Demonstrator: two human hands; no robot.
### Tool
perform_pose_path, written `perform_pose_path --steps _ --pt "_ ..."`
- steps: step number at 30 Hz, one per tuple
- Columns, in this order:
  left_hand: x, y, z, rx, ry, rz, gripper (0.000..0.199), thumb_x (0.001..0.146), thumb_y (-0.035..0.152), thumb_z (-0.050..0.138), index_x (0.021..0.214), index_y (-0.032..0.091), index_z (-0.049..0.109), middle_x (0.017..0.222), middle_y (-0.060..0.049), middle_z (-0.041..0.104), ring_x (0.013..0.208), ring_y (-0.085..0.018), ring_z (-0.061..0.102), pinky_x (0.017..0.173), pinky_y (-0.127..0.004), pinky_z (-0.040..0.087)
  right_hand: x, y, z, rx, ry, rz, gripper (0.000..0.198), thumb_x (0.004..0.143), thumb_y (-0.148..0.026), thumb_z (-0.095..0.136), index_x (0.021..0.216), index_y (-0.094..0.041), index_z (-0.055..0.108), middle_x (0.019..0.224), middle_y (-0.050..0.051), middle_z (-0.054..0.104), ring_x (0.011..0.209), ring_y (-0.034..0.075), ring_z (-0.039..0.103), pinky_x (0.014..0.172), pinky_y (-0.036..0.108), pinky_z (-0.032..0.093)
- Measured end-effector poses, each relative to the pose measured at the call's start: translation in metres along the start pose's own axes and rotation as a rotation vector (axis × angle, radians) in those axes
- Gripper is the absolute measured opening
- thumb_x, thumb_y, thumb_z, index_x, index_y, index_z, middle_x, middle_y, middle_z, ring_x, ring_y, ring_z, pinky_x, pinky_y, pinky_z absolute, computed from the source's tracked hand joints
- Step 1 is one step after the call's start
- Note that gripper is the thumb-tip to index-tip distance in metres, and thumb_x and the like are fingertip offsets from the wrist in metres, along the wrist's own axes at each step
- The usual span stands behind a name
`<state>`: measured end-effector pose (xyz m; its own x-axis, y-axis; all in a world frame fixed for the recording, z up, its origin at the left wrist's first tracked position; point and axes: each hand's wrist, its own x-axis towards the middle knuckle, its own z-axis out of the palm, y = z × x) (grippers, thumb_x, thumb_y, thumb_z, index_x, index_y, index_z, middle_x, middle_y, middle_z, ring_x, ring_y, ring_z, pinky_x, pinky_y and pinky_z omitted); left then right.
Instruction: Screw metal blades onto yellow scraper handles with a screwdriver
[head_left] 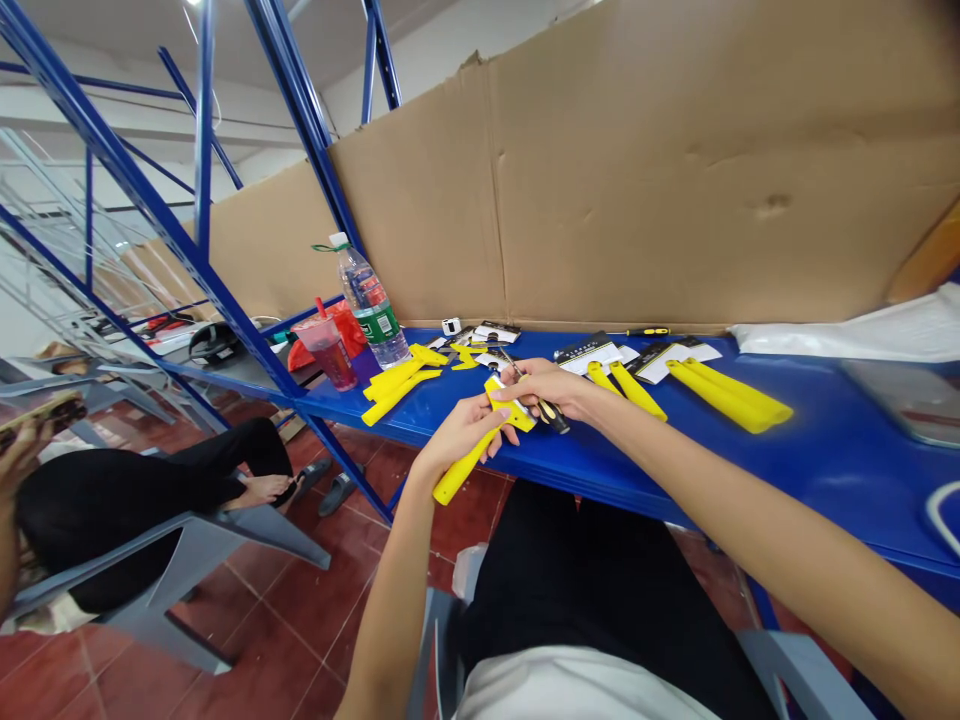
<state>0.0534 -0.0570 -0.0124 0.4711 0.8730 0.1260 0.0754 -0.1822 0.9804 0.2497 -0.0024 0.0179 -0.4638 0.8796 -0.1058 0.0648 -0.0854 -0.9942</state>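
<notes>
My left hand (466, 428) is closed around a yellow plastic scraper (469, 468), its handle pointing down toward me over the table's front edge. At the scraper's head my right hand (547, 388) is closed on a screwdriver (553, 414) with a black and yellow handle. The fingers of both hands meet at the head and hide part of it. Beyond my left hand lie several yellow handles (397, 388) and small yellow head pieces (466, 357). To the right of my right hand are more yellow handles (637, 392).
Black and white cards (592, 354) and a second screwdriver (649, 331) lie along the cardboard wall (637, 180). A water bottle (375, 315) and a pink cup (330, 355) stand at the left, near a blue post (247, 320). Another person (135, 480) sits at the left.
</notes>
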Motion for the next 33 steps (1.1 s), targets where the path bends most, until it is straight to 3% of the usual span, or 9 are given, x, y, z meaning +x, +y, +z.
perform_pose_path --steps 3,7,9,12,14,20,28,33 --pt "0.000 -0.001 -0.001 -0.034 0.018 -0.003 0.053 0.093 0.059 0.080 0.116 0.014 0.067 0.084 -0.011 0.080 0.047 -0.012 0.059 0.041 -0.023 0.044 0.000 0.001 0.003 0.006 0.035 -0.065 0.055 0.068 -0.038 0.107 0.093 -0.023 0.061 0.050 -0.013 0.047 0.043 0.006 0.036 0.040 0.019 0.040" --pt "0.005 -0.005 -0.003 -0.132 0.141 -0.013 0.046 0.090 0.054 0.083 0.106 0.014 0.067 0.086 -0.012 0.081 0.044 -0.010 0.056 0.039 -0.023 0.041 0.001 0.000 0.000 -0.053 0.139 -0.181 0.030 0.093 -0.041 0.088 0.097 -0.019 0.068 0.053 -0.009 0.050 0.042 0.008 0.037 0.042 0.021 0.043" --pt "0.009 -0.007 -0.005 -0.181 0.243 -0.009 0.044 0.088 0.053 0.084 0.098 0.014 0.066 0.085 -0.013 0.081 0.042 -0.009 0.054 0.037 -0.023 0.039 0.004 0.001 -0.006 -0.185 0.281 -0.244 0.021 0.101 -0.037 0.077 0.096 -0.018 0.069 0.061 -0.005 0.060 0.042 0.008 0.041 0.041 0.022 0.044" --pt "0.013 -0.010 -0.011 -0.211 0.384 0.013 0.044 0.086 0.052 0.085 0.094 0.015 0.064 0.083 -0.013 0.081 0.042 -0.011 0.056 0.035 -0.024 0.039 0.008 0.005 -0.016 -0.482 0.403 -0.316 0.011 0.098 -0.025 0.078 0.095 -0.017 0.072 0.089 0.003 0.078 0.044 0.006 0.052 0.042 0.020 0.043" --pt "0.014 -0.011 -0.016 -0.195 0.456 0.031 0.043 0.087 0.051 0.084 0.097 0.015 0.063 0.086 -0.014 0.082 0.044 -0.012 0.059 0.036 -0.024 0.043 0.011 0.009 -0.021 -0.630 0.343 -0.303 0.011 0.094 -0.025 0.083 0.095 -0.018 0.075 0.092 0.004 0.080 0.046 0.008 0.058 0.043 0.020 0.043" --pt "0.011 -0.014 -0.030 -0.154 0.510 0.049 0.041 0.089 0.048 0.082 0.103 0.015 0.062 0.093 -0.015 0.084 0.048 -0.012 0.062 0.039 -0.023 0.046 0.023 0.015 -0.021 -0.802 0.175 -0.165 0.015 0.090 -0.026 0.088 0.102 -0.020 0.083 0.056 -0.001 0.068 0.043 0.016 0.064 0.042 0.022 0.046" --pt "0.011 -0.013 -0.030 -0.165 0.446 0.069 0.043 0.087 0.049 0.084 0.100 0.015 0.063 0.091 -0.015 0.083 0.048 -0.011 0.060 0.040 -0.023 0.044 0.028 0.016 -0.023 -0.808 0.189 -0.126 0.006 0.092 -0.020 0.083 0.088 -0.019 0.078 0.059 0.001 0.071 0.042 0.014 0.063 0.039 0.021 0.045" --pt "0.009 -0.013 -0.032 -0.154 0.424 0.071 0.041 0.089 0.049 0.083 0.099 0.015 0.063 0.090 -0.014 0.083 0.047 -0.011 0.059 0.041 -0.023 0.044 0.025 0.014 -0.023 -0.822 0.160 -0.147 0.011 0.093 -0.028 0.084 0.092 -0.020 0.077 0.061 0.000 0.071 0.044 0.014 0.064 0.039 0.020 0.043"
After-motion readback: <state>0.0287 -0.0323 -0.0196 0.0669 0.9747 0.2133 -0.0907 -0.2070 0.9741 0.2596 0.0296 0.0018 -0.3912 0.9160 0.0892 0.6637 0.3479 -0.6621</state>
